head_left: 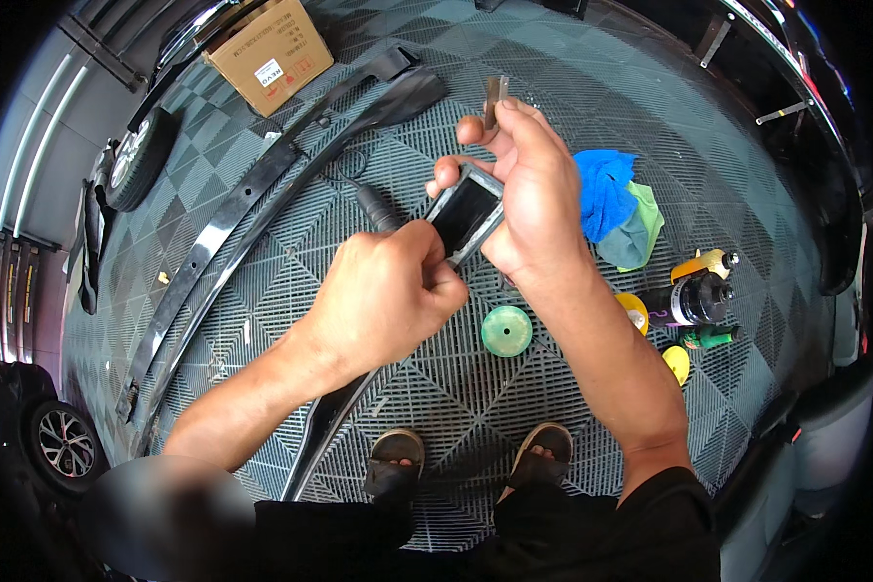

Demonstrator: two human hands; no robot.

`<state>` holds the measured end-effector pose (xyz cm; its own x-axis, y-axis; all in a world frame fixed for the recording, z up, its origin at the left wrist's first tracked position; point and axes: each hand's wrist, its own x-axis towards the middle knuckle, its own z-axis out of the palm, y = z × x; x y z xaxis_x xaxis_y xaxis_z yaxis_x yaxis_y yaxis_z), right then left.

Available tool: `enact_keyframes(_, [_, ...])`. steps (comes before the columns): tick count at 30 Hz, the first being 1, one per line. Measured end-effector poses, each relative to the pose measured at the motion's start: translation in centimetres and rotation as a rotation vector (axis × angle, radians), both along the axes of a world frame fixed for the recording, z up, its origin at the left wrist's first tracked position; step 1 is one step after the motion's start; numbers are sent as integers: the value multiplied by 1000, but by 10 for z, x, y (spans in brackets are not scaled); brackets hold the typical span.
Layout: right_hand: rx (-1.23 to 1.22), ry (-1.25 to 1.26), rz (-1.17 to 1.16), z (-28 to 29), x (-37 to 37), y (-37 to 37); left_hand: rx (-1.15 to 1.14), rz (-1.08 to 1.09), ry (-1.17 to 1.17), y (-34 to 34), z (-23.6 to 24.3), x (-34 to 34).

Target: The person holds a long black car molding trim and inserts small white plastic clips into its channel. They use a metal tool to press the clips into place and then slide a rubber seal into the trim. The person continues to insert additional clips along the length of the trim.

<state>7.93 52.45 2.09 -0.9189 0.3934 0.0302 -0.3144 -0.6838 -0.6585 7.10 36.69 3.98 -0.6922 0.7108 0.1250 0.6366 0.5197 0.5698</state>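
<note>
My right hand [538,194] holds a small rectangular piece with a grey rim and a dark, glossy face [469,215], its fingers curled around the far side. A thin flat metal blade [496,102] is also in this hand, sticking up between the fingers. My left hand [383,291] is closed in a pinch at the near left corner of the rectangular piece. Whatever lies between its fingertips is hidden. Behind the left hand a black cylindrical handle with a cable [374,206] rests on the floor. A round green pad [506,331] lies below the hands.
Long black trim strips [252,194] lie across the floor at left; another strip [325,427] reaches toward my feet. Blue and green cloths [611,199], bottles [694,298] and a yellow pad [676,365] are at right. A cardboard box [270,58] and a wheel [141,160] stand at far left.
</note>
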Motion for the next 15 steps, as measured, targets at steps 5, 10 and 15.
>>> enact_keyframes(5, [-19,12,-7,-5,1,-6,100,46,26,-13,-12,13])
enact_keyframes(10, [21,3,-11,0,0,-2,138,59,-534,-24,0,2])
enact_keyframes(15, [38,8,-14,5,0,-2,65,11,-502,-18,14,1])
